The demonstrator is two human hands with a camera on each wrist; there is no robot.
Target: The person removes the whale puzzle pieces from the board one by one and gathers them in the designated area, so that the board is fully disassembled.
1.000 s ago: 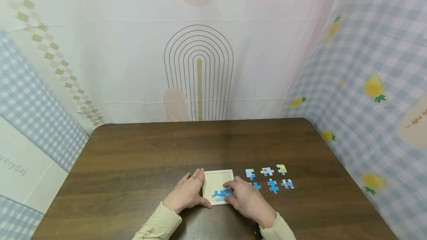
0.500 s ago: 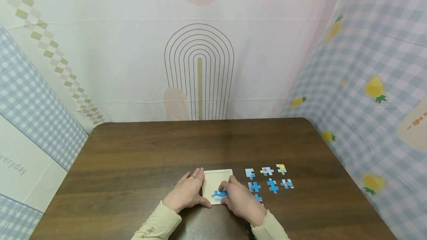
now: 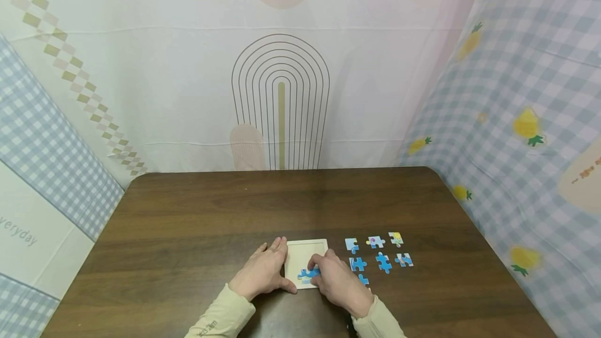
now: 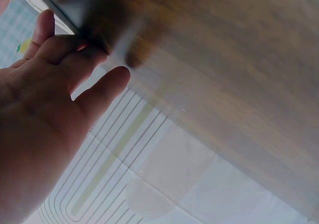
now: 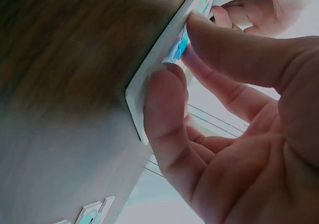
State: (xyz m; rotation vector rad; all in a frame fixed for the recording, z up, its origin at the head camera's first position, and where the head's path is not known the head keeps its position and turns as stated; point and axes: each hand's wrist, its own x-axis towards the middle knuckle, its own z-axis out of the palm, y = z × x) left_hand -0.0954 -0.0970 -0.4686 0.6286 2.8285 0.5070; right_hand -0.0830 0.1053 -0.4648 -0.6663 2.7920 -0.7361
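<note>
A shallow square puzzle tray of pale wood lies near the front middle of the table. Blue jigsaw pieces sit in its lower part, partly covered by my right hand. With thumb and curled fingers, that hand pinches a blue puzzle piece low over the tray's lower right part; most of this piece is hidden by the fingers. My left hand rests along the tray's left edge, its fingers straight and its thumb at the lower left corner. In the left wrist view, the straight fingers touch the tray's side.
Several loose jigsaw pieces lie in rows on the brown wooden table, right of the tray. One piece lies close beside my right hand. A patterned cloth hangs behind the table.
My right hand has shifted slightly left over the tray with the puzzle piece, uncovering loose pieces beside it. During the last half second it has barely moved. My left hand stays in place.
</note>
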